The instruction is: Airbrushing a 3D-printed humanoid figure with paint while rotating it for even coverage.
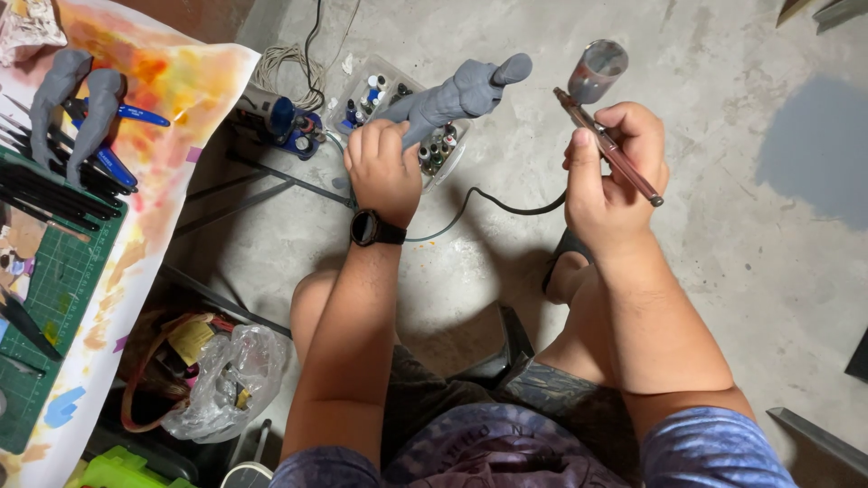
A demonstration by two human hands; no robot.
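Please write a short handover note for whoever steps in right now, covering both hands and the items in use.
Left hand: gripping the grey model part, held up over the tray of small paint bottles on the floor.
Right hand: holding the airbrush, nozzle pointing toward the part, cup on top.
Two more grey parts lie on the paint-stained paper at left.
Held part looks uniformly grey; no colour visible on it yet.

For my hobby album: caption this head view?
Left hand holds grey figure part; right hand holds metal airbrush.
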